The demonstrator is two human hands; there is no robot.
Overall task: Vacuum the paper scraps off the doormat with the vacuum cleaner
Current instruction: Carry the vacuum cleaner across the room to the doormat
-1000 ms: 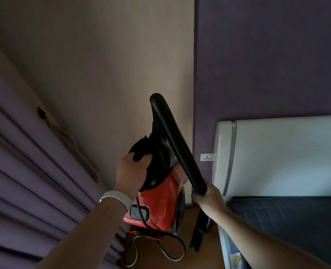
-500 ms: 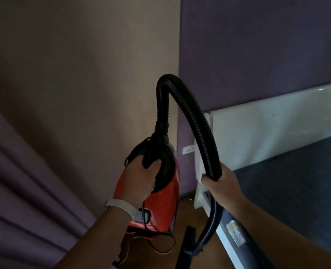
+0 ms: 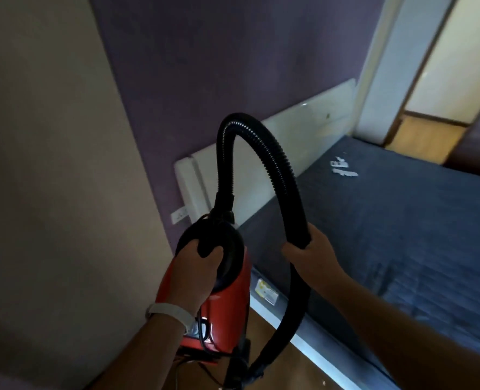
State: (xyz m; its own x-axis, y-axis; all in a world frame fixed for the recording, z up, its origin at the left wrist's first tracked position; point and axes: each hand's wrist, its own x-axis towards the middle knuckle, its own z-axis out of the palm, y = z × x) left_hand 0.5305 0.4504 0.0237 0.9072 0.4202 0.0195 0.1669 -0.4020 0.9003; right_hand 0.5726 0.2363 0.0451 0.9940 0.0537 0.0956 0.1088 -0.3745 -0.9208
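Observation:
A red vacuum cleaner (image 3: pixel 230 313) with a black top hangs in the air in front of me. My left hand (image 3: pixel 193 273), with a white band on the wrist, grips its black handle. A ribbed black hose (image 3: pixel 264 153) arches up from the vacuum's top and curves down to the right. My right hand (image 3: pixel 312 254) grips the hose where it becomes smooth; the hose goes on down to the black nozzle (image 3: pixel 236 372) near the floor. A black cord (image 3: pixel 205 344) dangles under the body. No doormat or scraps on a mat are in view.
A bed with a dark blue mattress (image 3: pixel 402 235) and white headboard (image 3: pixel 298 142) fills the right. White bits (image 3: pixel 343 168) lie on the mattress. A wall socket (image 3: pixel 178 216) sits beside the headboard. Wooden floor (image 3: pixel 286 370) runs below; a doorway (image 3: pixel 441 80) opens at the far right.
My view has swung right: the curtain has left the frame, and the bed and doorway have come in. Both hands keep their grip, carrying the vacuum along the bedside.

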